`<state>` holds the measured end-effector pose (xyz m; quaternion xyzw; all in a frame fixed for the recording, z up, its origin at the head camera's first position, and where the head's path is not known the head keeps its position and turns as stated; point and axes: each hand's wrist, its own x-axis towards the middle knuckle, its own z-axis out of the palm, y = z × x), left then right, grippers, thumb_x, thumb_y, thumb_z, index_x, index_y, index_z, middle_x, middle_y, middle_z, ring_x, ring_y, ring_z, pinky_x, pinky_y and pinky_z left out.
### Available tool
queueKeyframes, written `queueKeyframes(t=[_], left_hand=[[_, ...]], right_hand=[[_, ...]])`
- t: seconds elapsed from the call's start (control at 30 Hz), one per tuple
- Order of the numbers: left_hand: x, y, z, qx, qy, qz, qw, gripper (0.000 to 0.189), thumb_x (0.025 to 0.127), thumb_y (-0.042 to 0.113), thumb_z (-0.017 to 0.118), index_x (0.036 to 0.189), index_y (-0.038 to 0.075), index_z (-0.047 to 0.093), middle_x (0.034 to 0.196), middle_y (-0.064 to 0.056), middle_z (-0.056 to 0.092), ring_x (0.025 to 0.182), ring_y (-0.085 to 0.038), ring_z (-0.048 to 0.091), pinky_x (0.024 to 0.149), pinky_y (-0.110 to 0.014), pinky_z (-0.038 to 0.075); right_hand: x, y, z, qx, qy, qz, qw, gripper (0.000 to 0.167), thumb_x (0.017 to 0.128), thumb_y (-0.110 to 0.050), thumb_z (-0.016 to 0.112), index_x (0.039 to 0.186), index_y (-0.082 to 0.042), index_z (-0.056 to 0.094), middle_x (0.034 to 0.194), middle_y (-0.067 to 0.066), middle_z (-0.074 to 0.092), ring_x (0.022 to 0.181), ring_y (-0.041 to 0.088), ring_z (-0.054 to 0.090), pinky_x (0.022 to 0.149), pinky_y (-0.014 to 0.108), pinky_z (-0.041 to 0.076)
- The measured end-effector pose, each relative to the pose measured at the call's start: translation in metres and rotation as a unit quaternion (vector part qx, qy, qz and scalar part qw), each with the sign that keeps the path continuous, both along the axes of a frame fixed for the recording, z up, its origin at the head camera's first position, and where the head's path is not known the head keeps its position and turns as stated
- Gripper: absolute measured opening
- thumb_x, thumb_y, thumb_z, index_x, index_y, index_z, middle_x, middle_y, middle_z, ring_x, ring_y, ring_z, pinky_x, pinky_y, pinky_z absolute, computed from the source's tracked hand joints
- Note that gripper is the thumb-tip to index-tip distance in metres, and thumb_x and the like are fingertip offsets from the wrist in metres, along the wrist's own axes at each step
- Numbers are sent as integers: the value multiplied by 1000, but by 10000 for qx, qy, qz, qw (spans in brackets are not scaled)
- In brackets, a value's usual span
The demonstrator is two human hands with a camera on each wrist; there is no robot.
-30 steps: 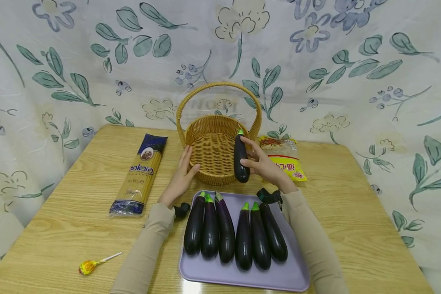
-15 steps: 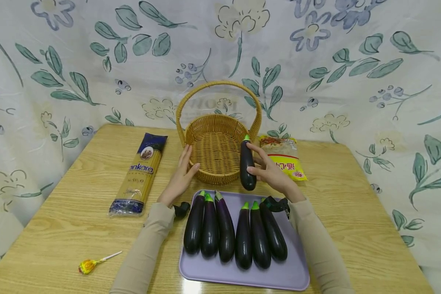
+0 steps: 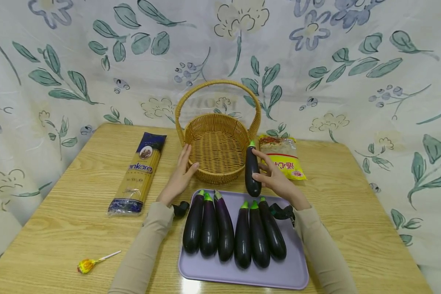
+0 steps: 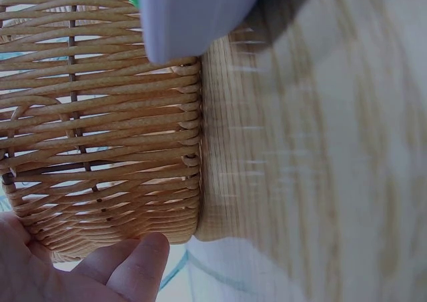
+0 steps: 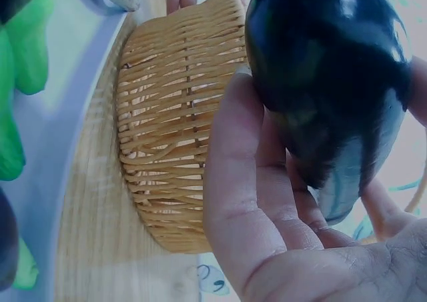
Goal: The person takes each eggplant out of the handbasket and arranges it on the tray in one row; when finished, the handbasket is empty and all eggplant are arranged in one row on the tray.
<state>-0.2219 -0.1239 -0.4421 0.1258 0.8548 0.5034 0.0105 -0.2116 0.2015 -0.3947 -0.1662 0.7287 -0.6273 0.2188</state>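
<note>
My right hand holds a dark eggplant with a green stem, thumb on one side and fingers on the other. The eggplant hangs upright in front of the right rim of a wicker basket with a tall arched handle. No contents show inside the basket. My left hand rests its extended fingers against the basket's left side; in the left wrist view its fingers lie against the woven wall. Several more eggplants lie in two groups on a lilac tray in front of the basket.
A pack of spaghetti lies left of the basket. A yellow and red food packet lies to its right. A wrapped lollipop is at the table's front left. A floral cloth hangs behind the table.
My right hand has moved the eggplant rightward and nearer to the tray, from over the basket's right part to its front right edge. My left hand has stayed in place.
</note>
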Motion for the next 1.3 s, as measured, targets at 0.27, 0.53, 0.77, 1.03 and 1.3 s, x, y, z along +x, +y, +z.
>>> queueKeyframes(t=[0.27, 0.53, 0.77, 1.03, 1.3], left_hand=[[0, -1, -2, 60, -57, -16, 10000, 68, 103, 44, 39, 156, 34, -4, 164, 4, -12, 152, -30, -5, 115, -65, 15], [-1, -2, -2, 64, -45, -23, 10000, 69, 103, 44, 38, 156, 32, -4, 165, 2, -11, 152, -30, -3, 115, -64, 15], [0, -2, -2, 54, -58, 2, 10000, 68, 104, 38, 39, 157, 31, -4, 164, 3, -11, 152, -30, -4, 115, -64, 15], [1, -1, 0, 35, -47, 8, 10000, 70, 104, 41, 39, 157, 28, -4, 165, 1, -11, 152, -31, -3, 115, -65, 15], [0, 0, 0, 72, -66, -26, 9999, 70, 104, 40, 40, 158, 25, -3, 164, 6, -12, 152, -30, -3, 115, -65, 15]], right_hand=[[7, 5, 0, -61, -63, 1, 10000, 74, 99, -19, 55, 157, -30, 11, 160, 21, 14, 131, 41, 43, 86, 34, 54], [16, 11, -3, 124, 29, -77, 9999, 74, 99, -17, 55, 157, -29, 11, 160, 23, 14, 132, 46, 41, 89, 40, 54], [22, 16, -7, 346, 116, -84, 9993, 72, 99, -20, 55, 157, -29, 12, 161, 23, 11, 141, 49, 28, 97, 56, 47], [32, 28, -13, 582, 76, -256, 9979, 71, 99, -22, 54, 156, -29, 12, 159, 26, 12, 140, 51, 27, 93, 46, 49], [39, 41, -19, 291, 77, -364, 9989, 72, 99, -16, 53, 157, -24, 9, 158, 28, 14, 131, 42, 43, 82, 29, 53]])
